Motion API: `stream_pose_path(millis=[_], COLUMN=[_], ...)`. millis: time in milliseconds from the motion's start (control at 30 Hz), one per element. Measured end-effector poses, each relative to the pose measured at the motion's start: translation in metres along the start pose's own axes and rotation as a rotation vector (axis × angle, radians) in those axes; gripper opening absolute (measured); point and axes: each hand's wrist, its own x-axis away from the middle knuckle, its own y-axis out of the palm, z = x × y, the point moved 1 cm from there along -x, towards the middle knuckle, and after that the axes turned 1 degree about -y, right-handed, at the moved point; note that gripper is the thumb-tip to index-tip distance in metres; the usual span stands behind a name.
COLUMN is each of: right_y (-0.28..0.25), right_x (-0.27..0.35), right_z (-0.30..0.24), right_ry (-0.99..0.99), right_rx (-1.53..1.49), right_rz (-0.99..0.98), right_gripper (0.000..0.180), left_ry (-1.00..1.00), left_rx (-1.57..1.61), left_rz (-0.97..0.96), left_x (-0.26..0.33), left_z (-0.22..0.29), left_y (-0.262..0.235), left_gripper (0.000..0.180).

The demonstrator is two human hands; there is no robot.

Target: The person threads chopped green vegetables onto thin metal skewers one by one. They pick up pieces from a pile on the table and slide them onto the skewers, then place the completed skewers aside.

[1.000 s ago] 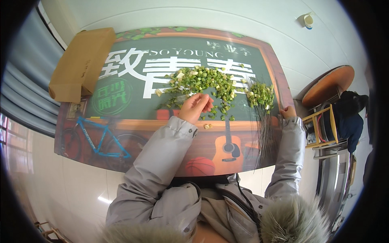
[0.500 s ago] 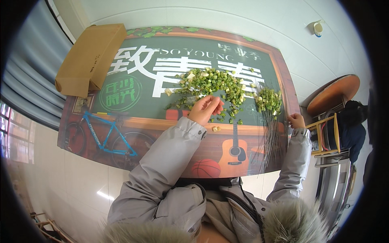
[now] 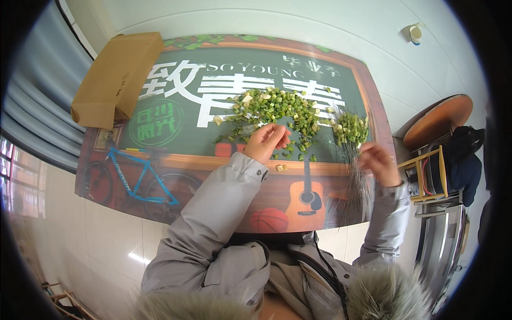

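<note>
A loose heap of small green and whitish pieces (image 3: 277,104) lies spread in an arc on the printed table (image 3: 224,210). My left hand (image 3: 266,143) is over the near side of that heap, thumb and fingers pinched together; what they hold, if anything, is too small to name. To the right lies a bundle of thin dark wires with green and whitish tips (image 3: 350,129), its stems pointing toward me. My right hand (image 3: 380,162) is beside the stems, just below the tips, its fingers bent and smeared by motion.
A brown cardboard box (image 3: 114,80) stands at the table's far left corner. One pale piece (image 3: 281,168) lies apart near my left wrist. Right of the table are a round brown tabletop (image 3: 437,121) and a wooden chair (image 3: 426,176) with dark clothing.
My right hand has moved left and slightly inward from the table's right edge to the wire stems. My left hand stays pinched in nearly the same place.
</note>
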Motion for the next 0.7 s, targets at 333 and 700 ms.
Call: stream_pose_path(millis=[333, 700], right_y=[0.109, 0.132], right_x=[-0.015, -0.038], right_z=[0.026, 0.024], right_ry=[0.23, 0.087], right_rx=[-0.164, -0.195], right_rz=[-0.583, -0.538], right_gripper=[0.013, 0.018], left_ry=[0.068, 0.021], left_rx=[0.161, 0.018], left_rz=[0.067, 0.004], left_x=[0.001, -0.001], left_z=[0.005, 0.003], left_y=[-0.003, -0.005], left_gripper=[0.023, 0.014])
